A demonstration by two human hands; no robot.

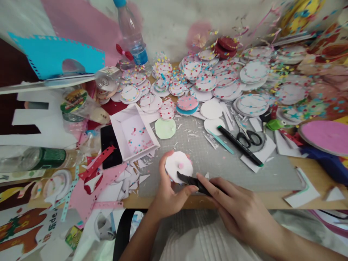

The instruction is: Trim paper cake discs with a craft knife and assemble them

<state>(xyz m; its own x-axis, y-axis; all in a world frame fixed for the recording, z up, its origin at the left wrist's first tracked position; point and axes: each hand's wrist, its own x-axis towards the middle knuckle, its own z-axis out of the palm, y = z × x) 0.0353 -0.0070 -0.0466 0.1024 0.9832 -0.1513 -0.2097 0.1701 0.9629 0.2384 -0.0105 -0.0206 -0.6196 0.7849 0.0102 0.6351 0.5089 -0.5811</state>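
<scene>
My left hand (170, 194) grips a small white paper disc (174, 163) by its edge, low over the front of a grey cutting mat (195, 145). A pink dot (181, 166) sits near the disc's middle, and specks of colour show along its rim. In my right hand (236, 203) is a slim black pointed tool (194, 181). Its tip lies over the disc, just below the pink dot; whether it touches cannot be seen. My left thumb is close beside the tool. A pale green paper disc (165, 129) lies beyond my left hand.
A white box (133, 127) with confetti stands left, beside a phone (111, 145). Decorated disc stacks (203, 78) crowd the back, near a bottle (133, 36). Scissors (246, 132), a black marker (239, 146) and a teal strip (220, 141) lie right. Paper scraps are scattered around.
</scene>
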